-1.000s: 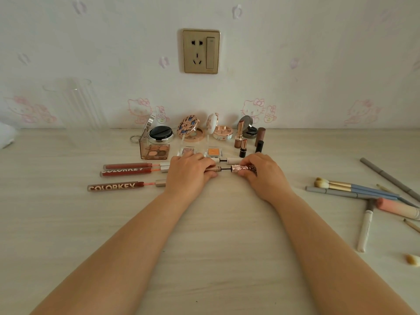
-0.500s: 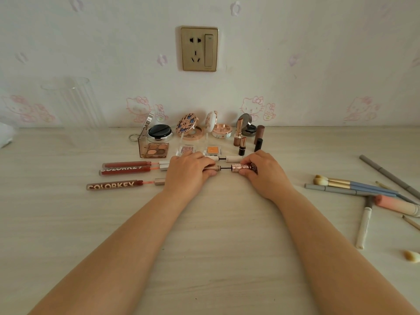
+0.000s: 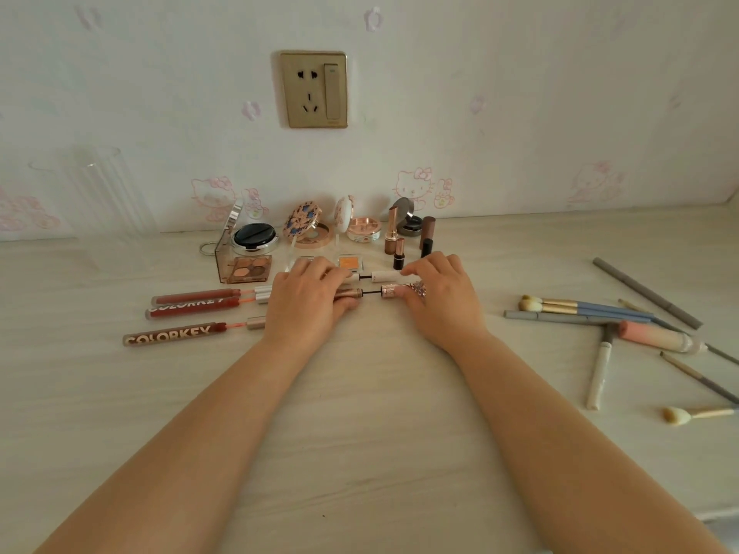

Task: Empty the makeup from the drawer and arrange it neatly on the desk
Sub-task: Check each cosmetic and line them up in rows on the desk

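Both hands rest on the pale wood desk (image 3: pixel 368 393), holding the two halves of a rose-gold liner pen (image 3: pixel 390 291) pulled slightly apart, a thin black tip showing between them. My left hand (image 3: pixel 308 301) grips the tube end, my right hand (image 3: pixel 438 299) the glittery cap end. A white liner pen (image 3: pixel 378 276) lies just behind, also parted. To the left lie three COLORKEY lip glosses (image 3: pixel 188 311). Behind stand an eyeshadow palette (image 3: pixel 244 267), open compacts (image 3: pixel 306 229) and lipsticks (image 3: pixel 394 239).
Loose brushes and pencils (image 3: pixel 580 309), a white pen (image 3: pixel 598 367) and a pink tube (image 3: pixel 656 337) are scattered at the right. A clear ribbed cup (image 3: pixel 104 201) stands at the back left. A gold wall socket (image 3: pixel 314 90) is above the makeup.
The hands have stayed on the liner pen; my right hand's fingers have lifted a little toward the white pen behind. The view shifted slightly.
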